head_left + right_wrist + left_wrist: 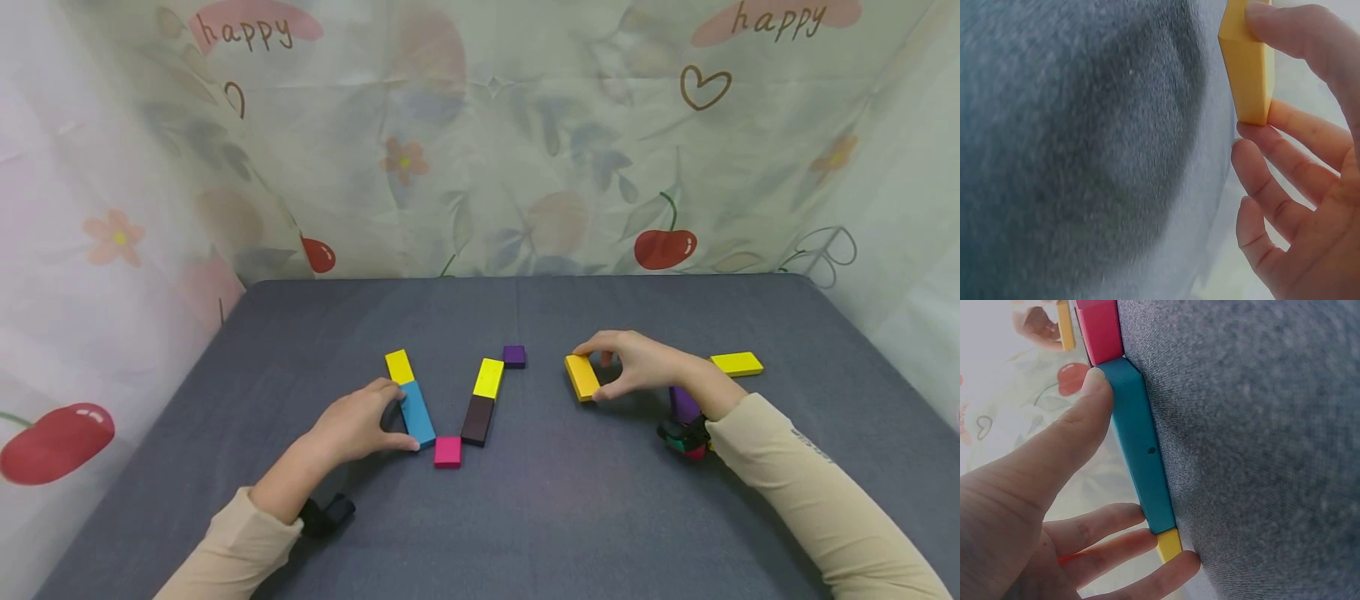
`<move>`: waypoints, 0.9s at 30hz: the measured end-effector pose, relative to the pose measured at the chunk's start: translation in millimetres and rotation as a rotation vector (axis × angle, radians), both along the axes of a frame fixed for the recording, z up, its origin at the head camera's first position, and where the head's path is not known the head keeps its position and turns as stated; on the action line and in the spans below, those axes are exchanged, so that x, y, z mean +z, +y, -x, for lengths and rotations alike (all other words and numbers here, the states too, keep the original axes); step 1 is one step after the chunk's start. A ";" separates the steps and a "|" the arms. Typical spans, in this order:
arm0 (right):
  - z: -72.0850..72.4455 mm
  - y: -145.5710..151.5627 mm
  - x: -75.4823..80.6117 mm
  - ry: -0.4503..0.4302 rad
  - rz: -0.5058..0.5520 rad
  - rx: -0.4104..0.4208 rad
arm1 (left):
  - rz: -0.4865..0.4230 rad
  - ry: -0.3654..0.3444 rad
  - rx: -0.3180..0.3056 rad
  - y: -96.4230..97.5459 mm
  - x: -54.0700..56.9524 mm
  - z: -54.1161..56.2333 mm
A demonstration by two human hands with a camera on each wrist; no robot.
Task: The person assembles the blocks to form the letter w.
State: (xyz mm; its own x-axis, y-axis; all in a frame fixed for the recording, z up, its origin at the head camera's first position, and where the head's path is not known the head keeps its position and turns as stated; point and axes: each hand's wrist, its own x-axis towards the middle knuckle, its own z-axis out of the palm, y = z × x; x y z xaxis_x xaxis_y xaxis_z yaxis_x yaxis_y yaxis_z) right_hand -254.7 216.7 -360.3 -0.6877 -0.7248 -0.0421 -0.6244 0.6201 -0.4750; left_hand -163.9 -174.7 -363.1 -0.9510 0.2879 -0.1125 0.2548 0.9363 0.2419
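Note:
On the left, my left hand (351, 427) holds a blue block (417, 415) by its two ends, thumb at the near end and fingers at the far one. A yellow block (399, 367) touches the blue block's far end. By its near end lies a pink block (447, 452), followed by a dark brown block (477, 421), another yellow block (489, 379) and a small purple block (514, 357), roughly in a V. To the right, my right hand (643, 363) pinches an orange-yellow block (1249, 75) between thumb and fingertips, seemingly just above the cloth.
Behind the right wrist lie a yellow block (737, 364), a purple block (684, 406) and a red block (696, 453), partly hidden by the arm and wrist camera. A dark grey cloth (540, 533) covers the table. A patterned curtain (495, 167) hangs behind it.

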 end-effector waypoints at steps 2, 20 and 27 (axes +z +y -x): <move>0.1 -2.9 -0.7 -0.005 -0.001 0.009 | 0.001 -0.002 0.000 0.2 0.1 0.1; 0.2 -24.5 -3.0 -0.042 -0.018 0.045 | 0.001 -0.004 -0.002 0.4 0.8 -0.4; 0.4 -29.9 -4.2 -0.038 -0.028 0.053 | -0.002 -0.005 -0.001 0.5 0.4 -0.5</move>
